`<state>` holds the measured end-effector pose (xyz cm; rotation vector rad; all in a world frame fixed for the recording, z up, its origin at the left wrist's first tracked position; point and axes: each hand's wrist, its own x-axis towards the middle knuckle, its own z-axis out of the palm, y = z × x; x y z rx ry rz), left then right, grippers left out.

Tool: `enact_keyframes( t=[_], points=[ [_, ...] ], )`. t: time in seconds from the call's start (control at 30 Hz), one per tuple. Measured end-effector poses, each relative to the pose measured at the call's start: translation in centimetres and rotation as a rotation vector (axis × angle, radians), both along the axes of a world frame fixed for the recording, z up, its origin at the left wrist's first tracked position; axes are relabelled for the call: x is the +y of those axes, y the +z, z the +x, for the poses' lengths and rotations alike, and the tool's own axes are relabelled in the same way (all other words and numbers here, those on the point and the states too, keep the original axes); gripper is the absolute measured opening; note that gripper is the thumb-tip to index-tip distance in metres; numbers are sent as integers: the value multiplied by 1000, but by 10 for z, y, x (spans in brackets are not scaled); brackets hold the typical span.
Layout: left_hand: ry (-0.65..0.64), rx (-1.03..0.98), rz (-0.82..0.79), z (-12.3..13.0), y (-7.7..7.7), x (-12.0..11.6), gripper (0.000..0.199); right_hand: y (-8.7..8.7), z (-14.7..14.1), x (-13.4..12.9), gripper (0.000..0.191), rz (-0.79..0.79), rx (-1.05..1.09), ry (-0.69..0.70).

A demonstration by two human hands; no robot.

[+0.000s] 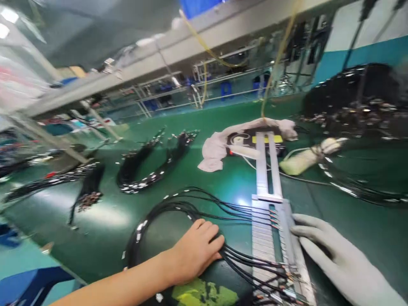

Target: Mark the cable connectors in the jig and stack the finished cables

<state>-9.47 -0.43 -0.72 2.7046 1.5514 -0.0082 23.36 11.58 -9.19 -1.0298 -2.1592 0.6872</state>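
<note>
My bare left hand (198,250) is closed around a bundle of black cables (159,208), which loops away to the left. Several cable ends from the bundle lie across a slotted metal fixture (263,238), with short coloured wires showing at their tips. Other ends fan out below my left hand over the fixture's near end. My right hand (334,250), in a white glove, rests at the fixture's right edge with fingers stretched out and thumb apart. Its fingertips seem to touch that edge, and nothing shows in its grasp.
A device wrapped in pale cloth (215,146) sits behind the fixture's rails. Further cable bundles (143,180) lie on the green table (111,229). To the right are a yellowish wrapped object (298,163) and a large dark cable heap (353,93). A grey beam (134,68) crosses above.
</note>
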Motion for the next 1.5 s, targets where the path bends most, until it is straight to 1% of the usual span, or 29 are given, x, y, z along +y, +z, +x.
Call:
enact_keyframes(
  t=[0.07,0.1,0.13,0.2,0.23,0.3,0.33,0.37,0.43,0.47,0.53,0.57,0.63,0.73,0.8,0.9,0.97,1.03,1.1,1.13,1.2,1.3,1.37,1.4,1.43,1.5],
  points=[
    [-19,-97,-18,8,-14,2,22,8,3,-6,22,-52,-103,22],
    [-48,-147,-31,12,-17,3,26,11,2,-8,22,-73,-124,28],
    [-81,-196,-52,15,-18,4,26,15,1,-10,22,-90,-128,27],
    [-122,-325,-131,18,-15,8,21,20,-2,-12,21,-112,-119,26],
    [-115,-417,-180,17,-13,10,18,22,-3,-13,21,-120,-112,28],
    [-43,-600,-218,13,-10,17,15,24,-4,-13,21,-135,-92,31],
    [9,-658,-193,10,-10,21,16,25,-4,-13,21,-147,-83,34],
    [55,-675,-141,8,-12,26,17,25,-4,-12,21,-162,-74,34],
    [108,-594,-16,9,-20,36,19,25,-4,-11,21,-195,-63,36],
    [110,-529,26,12,-24,40,19,26,-4,-10,21,-208,-60,39],
    [83,-419,44,23,-33,45,20,26,-4,-9,21,-229,-60,41],
    [59,-391,27,30,-36,47,22,26,-5,-9,21,-232,-58,40],
    [19,-405,-40,42,-38,48,25,26,-5,-9,20,-234,-54,33],
    [10,-522,-186,52,-33,48,22,27,-4,-9,19,-232,-50,33],
    [20,-576,-236,54,-29,50,24,28,-6,-10,19,-226,-49,26],
    [21,-546,-197,62,-28,59,31,28,-12,-14,18,-138,-52,6],
    [39,-480,-184,73,-31,66,24,29,-17,-16,21,-44,-82,30],
    [57,-432,-198,84,-33,72,16,30,-22,-17,23,33,-122,83],
    [61,-413,-195,87,-35,74,18,32,-25,-17,24,78,-144,126],
    [61,-409,-180,83,-35,73,18,33,-25,-17,24,90,-146,137],
    [54,-398,-116,64,-33,67,15,34,-25,-16,24,95,-144,148],
    [26,-326,79,15,-28,52,13,34,-24,-15,24,69,-135,147],
    [41,-189,203,-15,-24,43,13,34,-25,-15,23,50,-121,140],
    [56,-135,241,-23,-23,39,13,34,-25,-15,22,41,-110,137],
    [61,-102,263,-27,-22,36,13,33,-25,-15,23,31,-95,134],
    [32,-121,261,-17,-24,34,16,33,-24,-15,24,6,-51,119]
  ],
)
